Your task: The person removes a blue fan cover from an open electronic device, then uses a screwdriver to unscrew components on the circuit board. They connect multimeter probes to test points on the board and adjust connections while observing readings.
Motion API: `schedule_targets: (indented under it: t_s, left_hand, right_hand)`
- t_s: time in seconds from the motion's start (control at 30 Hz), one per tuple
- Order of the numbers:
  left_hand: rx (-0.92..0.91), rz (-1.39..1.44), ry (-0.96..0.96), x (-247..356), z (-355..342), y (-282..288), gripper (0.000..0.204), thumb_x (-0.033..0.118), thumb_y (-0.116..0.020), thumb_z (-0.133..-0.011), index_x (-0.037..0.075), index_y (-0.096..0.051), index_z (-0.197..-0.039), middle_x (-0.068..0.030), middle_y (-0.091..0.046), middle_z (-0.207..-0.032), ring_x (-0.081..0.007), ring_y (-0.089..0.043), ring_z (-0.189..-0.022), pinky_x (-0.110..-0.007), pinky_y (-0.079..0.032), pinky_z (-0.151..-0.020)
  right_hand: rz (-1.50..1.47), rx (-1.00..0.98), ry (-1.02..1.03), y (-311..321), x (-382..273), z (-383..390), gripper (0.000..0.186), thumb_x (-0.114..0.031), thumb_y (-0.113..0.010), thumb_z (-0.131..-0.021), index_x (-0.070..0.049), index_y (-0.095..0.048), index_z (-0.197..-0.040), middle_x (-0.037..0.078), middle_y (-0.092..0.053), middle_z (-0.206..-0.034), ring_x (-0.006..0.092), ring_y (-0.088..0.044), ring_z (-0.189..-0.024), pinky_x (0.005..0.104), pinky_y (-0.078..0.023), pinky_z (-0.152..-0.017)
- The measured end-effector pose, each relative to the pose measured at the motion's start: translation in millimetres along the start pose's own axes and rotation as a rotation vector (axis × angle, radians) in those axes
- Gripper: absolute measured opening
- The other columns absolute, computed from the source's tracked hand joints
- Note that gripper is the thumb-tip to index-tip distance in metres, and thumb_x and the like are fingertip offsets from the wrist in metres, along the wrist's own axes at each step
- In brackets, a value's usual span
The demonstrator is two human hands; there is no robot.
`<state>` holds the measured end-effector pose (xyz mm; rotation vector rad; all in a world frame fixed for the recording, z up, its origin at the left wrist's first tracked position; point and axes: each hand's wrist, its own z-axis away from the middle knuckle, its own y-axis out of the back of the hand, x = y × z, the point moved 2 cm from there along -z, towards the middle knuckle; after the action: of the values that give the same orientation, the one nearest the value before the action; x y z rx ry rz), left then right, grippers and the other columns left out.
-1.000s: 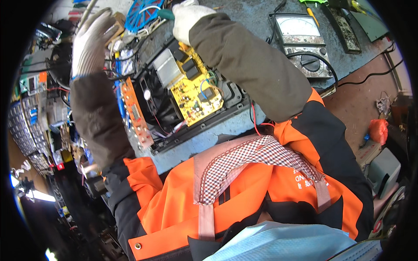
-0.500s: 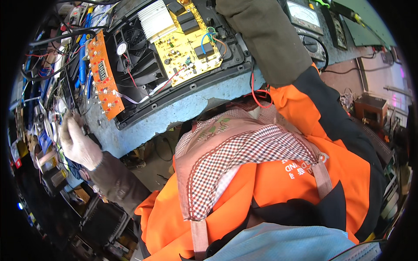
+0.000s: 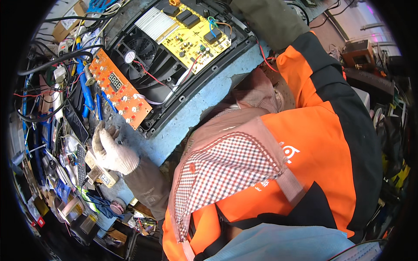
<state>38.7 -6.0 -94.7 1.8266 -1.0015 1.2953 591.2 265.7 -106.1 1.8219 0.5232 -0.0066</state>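
display board (image 3: 122, 93), long axis down to the right

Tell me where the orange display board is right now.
In the head view, the orange display board lies left of centre, along the left side of the black housing, just above the gloved left hand.

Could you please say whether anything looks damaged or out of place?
The blue benchtop has a ragged, seemingly damaged near edge. The orange circuit board seems out of place, jutting left past the black housing.
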Motion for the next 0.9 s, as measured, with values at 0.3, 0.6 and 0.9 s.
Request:
schedule_targets:
  t_s: [0.3,0.6,0.9]
  left_hand:
    - [-0.027,0.215,0.117,-6,6,9,0.022,0.012,-0.065,-0.11,-0.003,-0.076,-0.123,-0.0131,-0.078,-0.094,-0.0169,-0.07,-0.078,-0.028,-0.054,-0.065]
    - [0.1,-0.061,-0.161,6,3,37,0.024,0.012,-0.066,-0.109,-0.005,-0.076,-0.122,-0.0178,-0.08,-0.121,-0.0241,-0.077,-0.094,-0.032,-0.061,-0.077]
    - [-0.121,-0.262,-0.816,56,90,-16,0.026,0.003,-0.075,-0.099,-0.003,-0.077,-0.124,-0.0169,-0.078,-0.118,-0.024,-0.077,-0.091,-0.032,-0.064,-0.076]
  right_hand:
    - [-0.133,0.315,-0.121,104,-110,132,0.036,-0.023,-0.074,-0.098,-0.001,-0.076,-0.126,0.022,-0.078,-0.122,0.0363,-0.074,-0.117,0.044,-0.058,-0.101]
    - [-0.191,0.271,-0.433,96,-134,247,0.04,-0.03,-0.069,-0.099,-0.008,-0.078,-0.131,0.021,-0.081,-0.117,0.0329,-0.079,-0.113,0.0449,-0.062,-0.099]
    - [0.006,0.28,-0.414,58,-145,238,0.032,-0.03,-0.073,-0.099,-0.012,-0.079,-0.125,0.016,-0.08,-0.112,0.0357,-0.077,-0.103,0.0441,-0.062,-0.087]
